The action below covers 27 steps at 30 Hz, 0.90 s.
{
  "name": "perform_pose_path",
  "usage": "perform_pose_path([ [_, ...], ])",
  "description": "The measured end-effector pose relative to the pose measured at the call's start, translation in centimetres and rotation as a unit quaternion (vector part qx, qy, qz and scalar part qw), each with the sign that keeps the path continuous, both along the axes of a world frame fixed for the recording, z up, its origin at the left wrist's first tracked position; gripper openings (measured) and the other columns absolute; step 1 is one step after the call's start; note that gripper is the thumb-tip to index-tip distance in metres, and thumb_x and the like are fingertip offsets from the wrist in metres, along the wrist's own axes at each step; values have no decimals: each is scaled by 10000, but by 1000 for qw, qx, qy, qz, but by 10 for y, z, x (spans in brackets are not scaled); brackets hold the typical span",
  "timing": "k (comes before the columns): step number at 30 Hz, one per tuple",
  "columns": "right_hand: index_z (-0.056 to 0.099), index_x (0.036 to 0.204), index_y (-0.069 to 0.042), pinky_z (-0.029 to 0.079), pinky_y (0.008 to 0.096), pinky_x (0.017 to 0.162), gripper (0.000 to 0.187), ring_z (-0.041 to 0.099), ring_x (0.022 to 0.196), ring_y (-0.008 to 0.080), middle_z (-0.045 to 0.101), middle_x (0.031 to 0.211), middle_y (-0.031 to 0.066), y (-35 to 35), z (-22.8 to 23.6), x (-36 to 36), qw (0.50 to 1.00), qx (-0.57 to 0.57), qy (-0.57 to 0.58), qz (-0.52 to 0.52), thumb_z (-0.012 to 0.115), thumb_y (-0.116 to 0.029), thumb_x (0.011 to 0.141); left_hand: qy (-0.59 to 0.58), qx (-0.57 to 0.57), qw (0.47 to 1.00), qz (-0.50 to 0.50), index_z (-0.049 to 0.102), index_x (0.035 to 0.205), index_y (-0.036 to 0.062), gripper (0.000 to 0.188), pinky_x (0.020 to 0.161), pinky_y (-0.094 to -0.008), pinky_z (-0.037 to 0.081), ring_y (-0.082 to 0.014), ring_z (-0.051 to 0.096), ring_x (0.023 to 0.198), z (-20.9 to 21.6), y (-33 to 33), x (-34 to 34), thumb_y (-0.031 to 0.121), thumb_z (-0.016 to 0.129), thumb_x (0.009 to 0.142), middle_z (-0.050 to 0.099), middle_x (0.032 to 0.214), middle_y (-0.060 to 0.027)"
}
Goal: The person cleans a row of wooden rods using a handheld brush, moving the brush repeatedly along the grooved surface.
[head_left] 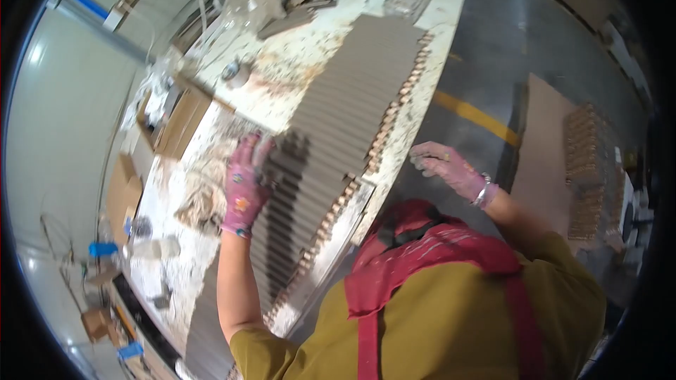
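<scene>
A long row of flat grey strips (pixel 352 77) lies side by side across the white table, with stepped copper-coloured ends (pixel 384 137) along the edge nearest me. My left hand (pixel 246 183), in a pink flowered glove, is at the left side of this row, its fingers stretched out and nothing visible in them. Its shadow falls on the strips; whether it touches them I cannot tell. Past the table's right edge, my right hand (pixel 451 167) is held in the air in a matching glove. Its fingers are loosely extended and hold nothing visible.
Beside my left hand lies a crumpled, stained cloth (pixel 203 193). A cardboard box (pixel 179 118), a small jar (pixel 236 74) and a plastic bottle (pixel 156 248) are farther left. A wrapped block (pixel 408 0) sits at the far end. Stacked copper-coloured pieces (pixel 586 169) stand at right.
</scene>
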State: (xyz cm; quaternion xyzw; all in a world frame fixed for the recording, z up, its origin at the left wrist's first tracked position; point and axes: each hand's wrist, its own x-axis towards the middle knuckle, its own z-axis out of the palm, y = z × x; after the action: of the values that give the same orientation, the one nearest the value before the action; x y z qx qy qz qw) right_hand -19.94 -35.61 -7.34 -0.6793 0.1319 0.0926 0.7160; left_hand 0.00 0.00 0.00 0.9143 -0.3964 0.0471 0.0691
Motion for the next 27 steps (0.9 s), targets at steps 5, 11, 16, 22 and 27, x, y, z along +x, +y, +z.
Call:
perform_pose_path([
  [5, 547, 1249, -25, 466, 290, 863, 415, 552, 1007, 123, 602, 1138, 47, -16, 15, 33, 997, -46, -59, -11, 550, -284, 925, 45, 39, 989, -133, 492, 1369, 188, 836, 1076, -459, 333, -365, 363, 1330, -25, -51, 36, 301, 834, 615, 409, 1447, -120],
  [11, 544, 1250, -24, 456, 321, 915, 414, 552, 1082, 161, 597, 1150, 62, -87, 15, 72, 989, -105, -45, -96, 549, -285, 928, 46, 89, 962, -252, 476, 1375, 213, 770, 1073, -480, 339, -378, 389, 1299, -35, -78, 49, 274, 784, 672, 430, 1416, -100],
  [16, 584, 1204, -41, 468, 359, 912, 408, 609, 1037, 266, 630, 1133, 156, -152, 15, 136, 917, -359, -123, -120, 580, -298, 887, 80, 120, 962, -232, 429, 1418, 272, 717, 1066, -483, 335, -336, 402, 1316, -41, -71, 55, 246, 693, 752, 361, 1501, -55],
  [22, 577, 1238, -99, 453, 406, 964, 475, 579, 1114, 351, 593, 1226, 185, -215, -4, 241, 829, -545, -83, -99, 555, -400, 871, 73, 166, 960, -213, 420, 1425, 285, 689, 1086, -463, 314, -323, 405, 1314, -33, -81, 54, 180, 592, 766, 371, 1494, -60],
  [27, 575, 1240, -80, 462, 396, 949, 561, 603, 1086, 339, 639, 1156, 179, -229, -31, 285, 856, -515, -19, -34, 552, -504, 872, 67, 184, 960, -201, 436, 1416, 294, 655, 1101, -447, 293, -321, 399, 1311, -39, -88, 61, 130, 544, 791, 381, 1479, -84],
])
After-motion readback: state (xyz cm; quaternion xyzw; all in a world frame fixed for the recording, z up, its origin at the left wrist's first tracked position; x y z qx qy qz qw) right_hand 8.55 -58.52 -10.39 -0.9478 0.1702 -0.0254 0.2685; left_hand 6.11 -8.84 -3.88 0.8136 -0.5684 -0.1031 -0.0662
